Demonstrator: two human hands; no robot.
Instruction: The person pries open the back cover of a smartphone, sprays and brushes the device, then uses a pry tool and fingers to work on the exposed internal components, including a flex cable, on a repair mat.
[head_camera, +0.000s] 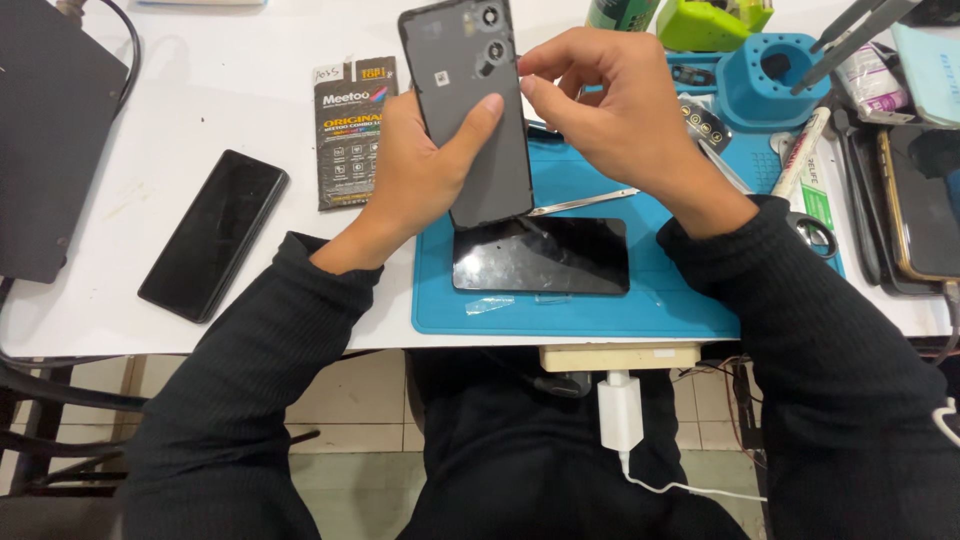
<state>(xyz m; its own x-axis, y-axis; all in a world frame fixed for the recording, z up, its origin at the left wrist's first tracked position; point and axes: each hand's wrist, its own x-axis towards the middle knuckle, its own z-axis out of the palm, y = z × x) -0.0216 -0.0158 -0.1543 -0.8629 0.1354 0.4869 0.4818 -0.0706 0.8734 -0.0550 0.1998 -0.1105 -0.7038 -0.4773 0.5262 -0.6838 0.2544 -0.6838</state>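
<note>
The left hand (420, 180) holds a grey phone back cover (470, 105) upright in the upper middle of the frame, inner face toward the camera. Its grip is closed around the cover's left edge, with the thumb pressed flat across the panel, which steadies it for the other hand. The right hand (620, 120) meets the cover's right edge near the camera holes, its thumb and forefinger pinched together there as if on something thin; what they pinch is too small to tell. Below the cover, a black phone (540, 256) lies screen-up on the blue work mat (600, 305), kept within easy reach, with metal tweezers (580, 203) just above it. Another dark phone (213, 235) rests on the white counter (100, 300) at the left, beside a dark flat packet (350, 140).
</note>
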